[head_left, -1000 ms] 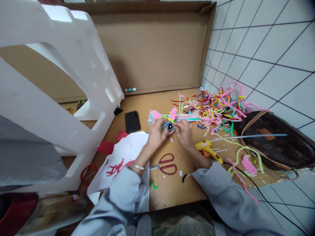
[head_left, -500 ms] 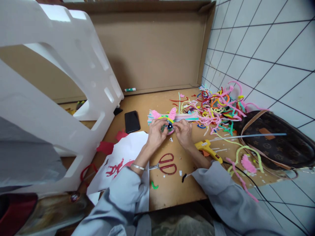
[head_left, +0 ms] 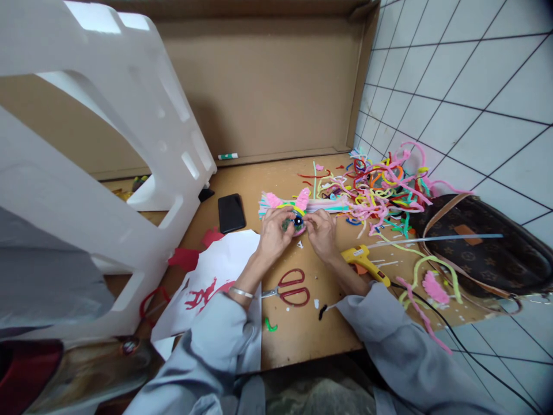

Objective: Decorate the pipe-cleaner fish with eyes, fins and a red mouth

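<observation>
A small pink-eared figure (head_left: 298,233) sits mid-counter (head_left: 280,349), just in front of a bundle of pastel stems (head_left: 328,205). The left hand (head_left: 275,235) curls around its left side, thumb and fingers gripping it; the right hand (head_left: 321,235) has its fingertips bunched nearly together at the opposite edge, beside the dark round eye (head_left: 298,221), though I cannot tell whether they pinch anything. Red-handled scissors (head_left: 294,287) lie nearer the person.
</observation>
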Action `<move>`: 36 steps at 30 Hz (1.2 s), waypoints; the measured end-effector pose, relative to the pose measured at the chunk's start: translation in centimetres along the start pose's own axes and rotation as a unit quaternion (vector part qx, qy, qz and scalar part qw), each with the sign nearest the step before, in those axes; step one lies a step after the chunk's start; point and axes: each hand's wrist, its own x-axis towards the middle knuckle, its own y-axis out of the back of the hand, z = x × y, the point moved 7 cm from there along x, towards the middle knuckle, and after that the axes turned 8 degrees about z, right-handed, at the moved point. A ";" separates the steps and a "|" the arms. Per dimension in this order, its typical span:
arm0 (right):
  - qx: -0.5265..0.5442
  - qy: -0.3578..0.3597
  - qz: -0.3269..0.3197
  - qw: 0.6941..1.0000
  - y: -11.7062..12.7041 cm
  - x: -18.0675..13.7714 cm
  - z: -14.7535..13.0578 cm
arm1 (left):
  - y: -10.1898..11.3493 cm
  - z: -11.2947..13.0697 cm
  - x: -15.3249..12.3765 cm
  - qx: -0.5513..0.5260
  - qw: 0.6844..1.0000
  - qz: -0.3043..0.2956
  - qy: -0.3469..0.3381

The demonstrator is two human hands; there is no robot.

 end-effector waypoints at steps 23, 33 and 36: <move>0.027 -0.041 0.010 0.999 0.1 0.2 0.7 | 0.2 0.1 -0.1 -0.018 1.000 0.002 0.015; 0.026 -0.035 0.003 0.999 0.0 0.1 0.7 | 0.1 0.1 -0.1 -0.018 1.000 0.000 0.017; 0.022 -0.031 0.006 0.999 0.0 0.1 0.8 | 0.1 0.1 -0.2 -0.015 1.000 0.003 0.010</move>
